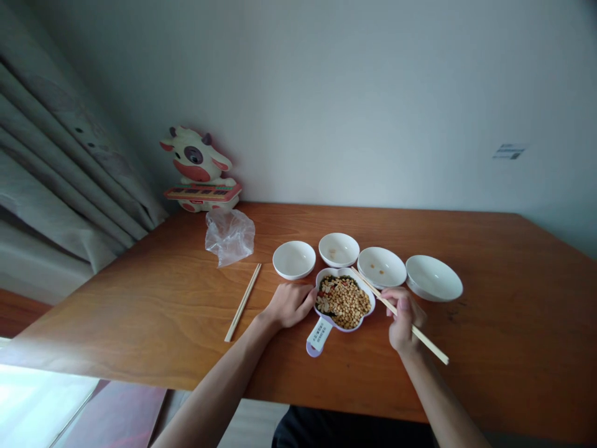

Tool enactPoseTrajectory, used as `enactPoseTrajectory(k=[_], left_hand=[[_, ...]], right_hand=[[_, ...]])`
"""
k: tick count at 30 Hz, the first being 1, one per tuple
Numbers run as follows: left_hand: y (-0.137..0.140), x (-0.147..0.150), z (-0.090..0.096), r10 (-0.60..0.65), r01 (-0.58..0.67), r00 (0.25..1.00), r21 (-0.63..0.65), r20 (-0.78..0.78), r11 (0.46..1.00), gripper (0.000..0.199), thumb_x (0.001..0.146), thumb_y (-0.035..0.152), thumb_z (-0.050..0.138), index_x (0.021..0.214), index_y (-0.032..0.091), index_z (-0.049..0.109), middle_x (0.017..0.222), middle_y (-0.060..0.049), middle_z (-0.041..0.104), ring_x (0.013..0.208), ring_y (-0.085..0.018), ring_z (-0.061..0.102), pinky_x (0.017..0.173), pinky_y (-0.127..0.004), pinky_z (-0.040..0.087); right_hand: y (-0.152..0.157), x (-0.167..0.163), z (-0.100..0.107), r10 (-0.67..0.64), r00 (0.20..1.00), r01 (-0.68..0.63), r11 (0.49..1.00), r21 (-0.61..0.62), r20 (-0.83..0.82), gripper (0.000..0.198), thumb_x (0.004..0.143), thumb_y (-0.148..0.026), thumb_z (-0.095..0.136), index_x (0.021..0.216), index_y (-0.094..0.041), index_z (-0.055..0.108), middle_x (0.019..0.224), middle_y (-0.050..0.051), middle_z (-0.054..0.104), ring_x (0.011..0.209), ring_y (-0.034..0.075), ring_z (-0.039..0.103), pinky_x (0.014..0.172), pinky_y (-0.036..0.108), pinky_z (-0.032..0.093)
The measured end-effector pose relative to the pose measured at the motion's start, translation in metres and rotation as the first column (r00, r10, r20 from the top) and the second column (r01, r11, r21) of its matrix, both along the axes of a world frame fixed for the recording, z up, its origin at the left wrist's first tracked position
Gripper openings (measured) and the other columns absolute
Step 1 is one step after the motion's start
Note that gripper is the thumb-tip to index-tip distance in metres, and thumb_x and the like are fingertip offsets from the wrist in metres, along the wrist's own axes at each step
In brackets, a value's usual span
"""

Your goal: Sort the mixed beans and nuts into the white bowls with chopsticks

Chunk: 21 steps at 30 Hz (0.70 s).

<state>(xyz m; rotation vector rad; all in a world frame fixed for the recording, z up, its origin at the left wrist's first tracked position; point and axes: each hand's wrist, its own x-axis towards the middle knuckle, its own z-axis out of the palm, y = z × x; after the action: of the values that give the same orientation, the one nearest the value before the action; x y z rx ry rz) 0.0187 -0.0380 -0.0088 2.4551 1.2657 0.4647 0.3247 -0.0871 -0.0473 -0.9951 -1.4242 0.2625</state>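
Observation:
A flower-shaped bowl with a lavender rim and a labelled short handle [319,334] holds soybeans [349,298], with pale flat pieces, red bits and dark green bits at its left. My left hand [290,303] is closed against the bowl's left rim, its fingers partly hidden. My right hand [405,320] grips a pair of wooden chopsticks [429,343]. Their tips are over the bowl's far rim, close to a white bowl [381,261] with a few small yellowish pieces inside. Behind stands another white bowl [338,244] with small pale pieces in it.
A white bowl [293,258] stands at the row's left end, another [433,277] at its right end. A second pair of chopsticks [243,302] lies left of my left hand. Farther back are a crumpled clear plastic bag [231,236] and a cow-shaped toy keyboard [200,171] by the wall.

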Motion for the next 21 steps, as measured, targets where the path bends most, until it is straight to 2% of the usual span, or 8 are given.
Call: enactPoseTrajectory(k=[11, 21], left_hand=[[0.003, -0.007, -0.004, -0.090, 0.090, 0.994, -0.006, 0.061, 0.996, 0.049, 0.117, 0.044, 0.030, 0.080, 0.021, 0.051, 0.078, -0.004, 0.066, 0.069, -0.017, 0.055, 0.067, -0.031, 0.033], [0.001, -0.011, -0.010, -0.066, 0.069, 0.994, -0.028, 0.085, 0.997, 0.047, 0.117, 0.042, 0.034, 0.079, 0.021, 0.051, 0.077, -0.003, 0.067, 0.069, -0.017, 0.057, 0.068, -0.030, 0.034]], right_hand=[[-0.001, -0.006, 0.002, -0.002, 0.999, -0.001, 0.999, -0.042, -0.052, 0.041, 0.115, -0.032, 0.037, 0.097, -0.022, 0.072, 0.089, 0.003, 0.069, 0.062, 0.015, 0.053, 0.059, 0.032, 0.044], [-0.012, -0.012, 0.000, -0.035, 0.995, 0.028, 0.997, -0.071, -0.094, 0.041, 0.115, -0.036, 0.038, 0.097, -0.023, 0.072, 0.094, 0.005, 0.073, 0.060, 0.015, 0.054, 0.056, 0.032, 0.043]])
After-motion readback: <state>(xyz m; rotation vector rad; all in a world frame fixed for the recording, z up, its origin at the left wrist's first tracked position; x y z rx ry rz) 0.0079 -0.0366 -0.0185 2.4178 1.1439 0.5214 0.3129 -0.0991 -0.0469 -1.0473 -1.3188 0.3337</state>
